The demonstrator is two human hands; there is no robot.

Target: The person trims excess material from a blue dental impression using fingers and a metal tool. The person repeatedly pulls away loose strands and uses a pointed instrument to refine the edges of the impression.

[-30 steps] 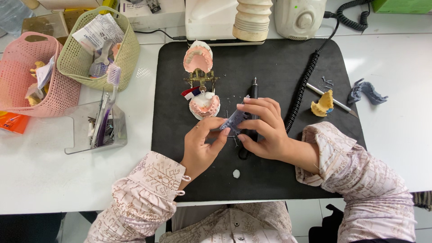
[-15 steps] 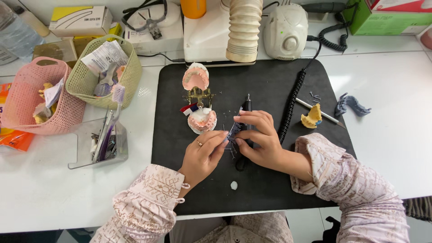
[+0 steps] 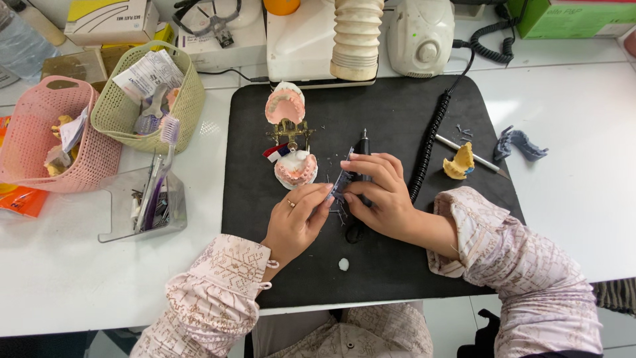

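Note:
My right hand [image 3: 384,195] pinches a small translucent bluish strip [image 3: 342,180] over the black mat [image 3: 397,119]. My left hand [image 3: 298,222] meets it from the left, its fingertips on the strip's lower end. A black handpiece [image 3: 363,140] lies on the mat under my right hand, with only its tip and tail showing. Just left of the hands stands a brass articulator [image 3: 290,132] with a pink-and-white upper denture model [image 3: 285,106] swung back and a lower denture model [image 3: 296,169] facing up.
A coiled black cable [image 3: 427,146] runs to a white motor unit [image 3: 421,33]. On the mat's right lie a yellow wax lump [image 3: 459,162] and a metal tool [image 3: 474,156]. At left stand a green basket [image 3: 106,113], a pink basket [image 3: 99,159] and a clear holder [image 3: 142,205]. A white lump [image 3: 343,264] lies near me.
The view has shifted so more of the bench's back shows. Both hands stay together on the strip, a little nearer me on the mat.

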